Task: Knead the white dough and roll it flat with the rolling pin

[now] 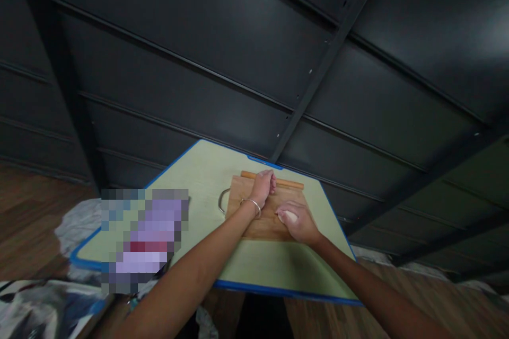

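A wall of dark panels (178,26) is standing behind a pale, blue-edged surface (207,169), faintly catching light (499,26), while brown floor (27,212) is showing on both sides

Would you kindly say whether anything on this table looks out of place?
Nothing stands out: the rolling pin lies along the far edge of the wooden board, though pixelation hides some of the table.

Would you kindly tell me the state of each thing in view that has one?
Table, standing upright.
Wooden board, flat on the table.
Wooden rod, lying along the board's far edge.
Metal handle, sticking out at the board's left.
Pale lump, gripped, partly covered.
Right hand, closed around the pale lump.
Left hand, curled in, contents not visible.
Bracelet, worn on the left wrist.
Purple thing, pixelated, state unclear.
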A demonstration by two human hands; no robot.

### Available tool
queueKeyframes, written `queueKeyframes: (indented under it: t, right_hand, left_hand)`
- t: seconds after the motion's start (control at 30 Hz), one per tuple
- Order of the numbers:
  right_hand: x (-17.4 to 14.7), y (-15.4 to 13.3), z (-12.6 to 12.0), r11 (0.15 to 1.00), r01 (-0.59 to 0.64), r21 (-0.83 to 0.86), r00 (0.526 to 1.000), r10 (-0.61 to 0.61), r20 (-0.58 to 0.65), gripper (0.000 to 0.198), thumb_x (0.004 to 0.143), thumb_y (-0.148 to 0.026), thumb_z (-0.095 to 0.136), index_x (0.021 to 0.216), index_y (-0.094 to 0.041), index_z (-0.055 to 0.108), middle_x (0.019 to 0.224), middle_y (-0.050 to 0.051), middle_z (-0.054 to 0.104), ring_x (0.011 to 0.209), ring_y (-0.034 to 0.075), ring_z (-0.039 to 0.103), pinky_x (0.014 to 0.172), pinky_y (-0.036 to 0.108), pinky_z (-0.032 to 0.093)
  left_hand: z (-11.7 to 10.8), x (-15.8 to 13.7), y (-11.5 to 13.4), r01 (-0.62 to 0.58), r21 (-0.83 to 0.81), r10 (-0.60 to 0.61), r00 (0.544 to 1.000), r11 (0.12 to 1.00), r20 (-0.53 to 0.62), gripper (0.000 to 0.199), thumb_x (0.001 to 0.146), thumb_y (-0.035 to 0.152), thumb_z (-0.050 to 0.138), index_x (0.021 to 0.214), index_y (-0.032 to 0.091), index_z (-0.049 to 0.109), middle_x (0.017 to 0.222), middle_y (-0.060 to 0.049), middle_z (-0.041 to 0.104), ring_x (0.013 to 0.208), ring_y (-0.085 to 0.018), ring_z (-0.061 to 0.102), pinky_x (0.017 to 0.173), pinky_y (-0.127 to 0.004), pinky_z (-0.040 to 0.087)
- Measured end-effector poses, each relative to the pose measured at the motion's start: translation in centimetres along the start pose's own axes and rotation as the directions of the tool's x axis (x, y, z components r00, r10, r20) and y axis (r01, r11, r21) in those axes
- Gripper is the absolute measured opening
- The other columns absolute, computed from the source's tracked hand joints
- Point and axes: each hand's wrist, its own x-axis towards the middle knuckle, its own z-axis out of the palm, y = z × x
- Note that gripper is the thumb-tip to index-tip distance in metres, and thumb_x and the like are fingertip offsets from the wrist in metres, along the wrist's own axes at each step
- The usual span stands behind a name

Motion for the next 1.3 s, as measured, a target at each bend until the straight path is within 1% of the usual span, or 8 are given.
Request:
queueKeyframes:
  t: [0.2, 0.37, 0.6, 0.7, 0.87, 1.03, 1.17, 1.3]
  right_hand:
    - [0.6, -0.5, 0.9, 0.995, -0.043, -0.089, 0.998, 0.038, -0.05, 0.044, 0.108, -0.041, 0.051, 0.067, -0.025, 0.053, 0.067, 0.002, 0.061, 0.062, 0.018, 0.055, 0.062, 0.032, 0.045]
    - [2.1, 0.4, 0.5, 0.987, -0.042, -0.154, 0.993, 0.059, 0.107, 0.045, 0.111, -0.037, 0.039, 0.068, -0.026, 0.046, 0.062, 0.001, 0.057, 0.055, 0.016, 0.047, 0.059, 0.032, 0.041]
    - [1.7, -0.4, 2.2, 0.94, 0.082, -0.33, 0.981, -0.018, 0.191, 0.027, 0.107, -0.023, 0.042, 0.095, -0.022, 0.066, 0.097, 0.013, 0.072, 0.092, 0.027, 0.064, 0.093, 0.043, 0.052]
    - [1.8, -1.4, 2.6, 0.919, 0.034, -0.394, 0.976, 0.053, 0.209, 0.02, 0.106, -0.022, 0.049, 0.101, -0.02, 0.068, 0.107, 0.015, 0.071, 0.103, 0.029, 0.063, 0.101, 0.047, 0.051]
    - [2.9, -1.6, -0.1, 0.981, -0.06, -0.184, 0.949, 0.113, 0.295, 0.027, 0.111, -0.039, 0.05, 0.101, -0.02, 0.066, 0.105, 0.009, 0.068, 0.1, 0.024, 0.063, 0.092, 0.04, 0.053]
    - [5.2, -0.2, -1.3, 0.968, -0.219, 0.123, 0.929, 0.168, 0.331, 0.044, 0.113, -0.04, 0.043, 0.08, -0.02, 0.065, 0.075, 0.0, 0.066, 0.07, 0.016, 0.059, 0.068, 0.028, 0.047]
    - [6.2, 0.2, 0.9, 0.974, -0.219, 0.064, 0.927, 0.187, 0.326, 0.04, 0.103, -0.03, 0.057, 0.064, -0.021, 0.055, 0.06, -0.003, 0.057, 0.058, 0.014, 0.05, 0.058, 0.025, 0.036]
    - [4.6, -0.2, 2.1, 0.989, -0.074, -0.131, 0.959, 0.106, 0.262, 0.029, 0.098, -0.02, 0.055, 0.069, -0.021, 0.058, 0.071, 0.001, 0.064, 0.067, 0.017, 0.053, 0.064, 0.028, 0.041]
  left_hand:
    - [0.4, -0.4, -0.4, 0.003, 0.006, -0.003, 1.0, 1.0, 0.017, 0.032, 0.089, 0.029, 0.054, 0.058, 0.021, 0.053, 0.051, 0.002, 0.05, 0.043, -0.009, 0.046, 0.047, -0.023, 0.037]
    - [0.4, -0.3, -1.4, -0.014, -0.055, 0.013, 1.0, 0.998, -0.009, 0.038, 0.089, 0.044, 0.069, 0.063, 0.022, 0.052, 0.05, 0.003, 0.05, 0.045, -0.011, 0.047, 0.047, -0.024, 0.036]
    - [0.0, 0.2, -1.3, -0.017, -0.016, 0.017, 1.0, 1.0, -0.008, 0.04, 0.088, 0.051, 0.068, 0.065, 0.023, 0.053, 0.051, 0.002, 0.051, 0.046, -0.011, 0.046, 0.047, -0.024, 0.036]
    - [-0.3, 0.1, -0.7, -0.04, -0.012, 0.039, 0.999, 0.999, -0.023, 0.039, 0.083, 0.05, 0.07, 0.062, 0.022, 0.053, 0.052, 0.003, 0.051, 0.045, -0.01, 0.045, 0.046, -0.023, 0.036]
    - [-1.0, 0.2, -0.1, -0.038, 0.003, 0.038, 0.999, 0.999, -0.009, 0.038, 0.081, 0.051, 0.068, 0.062, 0.022, 0.052, 0.051, 0.004, 0.049, 0.043, -0.009, 0.044, 0.046, -0.022, 0.037]
    - [-1.3, 0.5, 0.1, -0.05, 0.027, 0.051, 0.998, 0.998, -0.034, 0.035, 0.082, 0.049, 0.065, 0.064, 0.022, 0.053, 0.052, 0.005, 0.049, 0.043, -0.01, 0.046, 0.045, -0.022, 0.037]
    - [-1.3, 0.3, 0.3, -0.074, 0.027, 0.075, 0.996, 0.997, -0.038, 0.036, 0.081, 0.05, 0.066, 0.063, 0.022, 0.052, 0.051, 0.005, 0.048, 0.044, -0.01, 0.047, 0.046, -0.022, 0.037]
    - [-1.3, 0.1, 0.4, -0.071, 0.023, 0.072, 0.997, 0.997, -0.043, 0.035, 0.083, 0.048, 0.064, 0.063, 0.022, 0.054, 0.052, 0.003, 0.051, 0.044, -0.01, 0.047, 0.047, -0.022, 0.037]
